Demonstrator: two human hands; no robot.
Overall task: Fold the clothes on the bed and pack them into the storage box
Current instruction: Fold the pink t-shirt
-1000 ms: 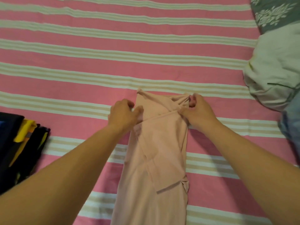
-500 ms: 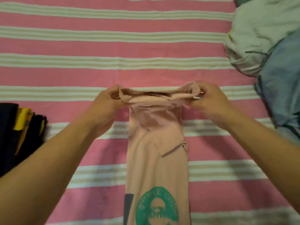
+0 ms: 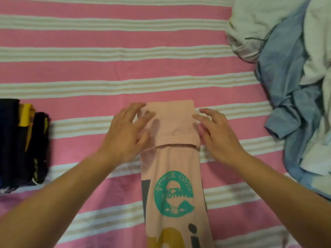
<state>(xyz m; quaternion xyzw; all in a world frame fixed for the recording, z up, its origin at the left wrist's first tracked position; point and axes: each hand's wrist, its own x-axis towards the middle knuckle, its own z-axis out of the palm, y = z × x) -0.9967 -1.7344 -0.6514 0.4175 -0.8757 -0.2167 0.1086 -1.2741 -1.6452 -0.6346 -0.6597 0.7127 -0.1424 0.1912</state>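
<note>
Since the earlier frames, both hands have released the far end of the pink shirt (image 3: 172, 133), which now lies folded back toward the person as a flat flap. Left hand (image 3: 125, 130) and right hand (image 3: 217, 136) flank the fold with fingers spread and relaxed, gripping nothing; the left fingertips reach the flap's edge. Shirt position: narrow strip on the striped bed sheet (image 3: 89, 72), centre. One lengthwise fold appears complete; further folds remain. Unfolded clothes (image 3: 290, 72) lie far right, dark folded items (image 3: 23, 145) left. No storage box is visible.
</note>
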